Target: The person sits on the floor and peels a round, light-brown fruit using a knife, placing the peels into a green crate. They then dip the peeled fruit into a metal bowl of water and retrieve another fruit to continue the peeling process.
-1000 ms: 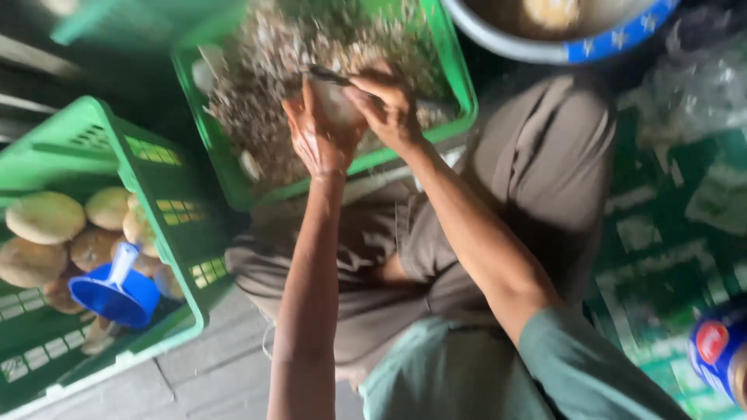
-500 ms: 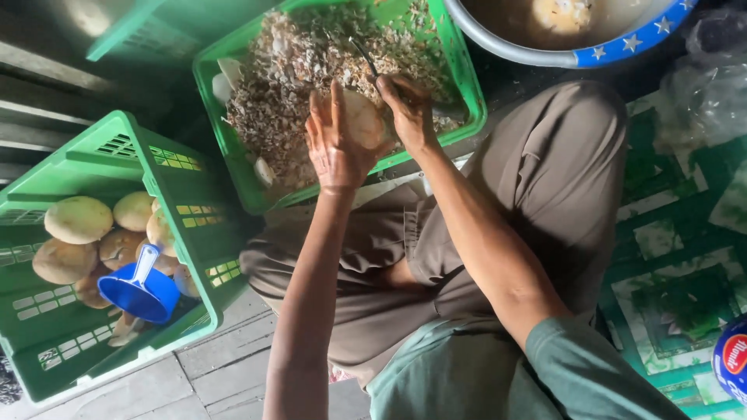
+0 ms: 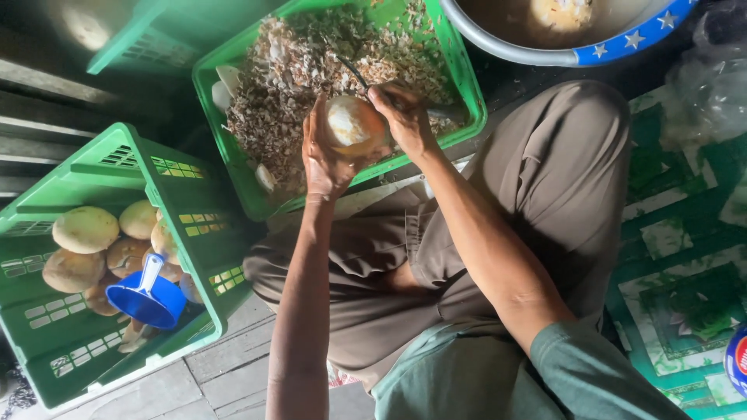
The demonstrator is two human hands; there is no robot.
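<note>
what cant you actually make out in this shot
Head view only:
- Blade tool: its handle is hidden inside the right hand; the thin dark tip is too small to identify.
- Round pale fruit: its far side is covered by the left hand.
- Metal basin: cut off by the top edge.
- Green crate of round fruit: the lower pieces are hidden under the blue scoop.

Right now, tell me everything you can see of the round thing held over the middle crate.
The coconut is round, pale cream with tan-brown patches where skin remains, so it looks partly peeled. The left hand cups it from below and behind, fingers wrapped round its side. The right hand presses a dark thin knife against its upper edge. It hangs above the green crate of brown shavings.
</note>
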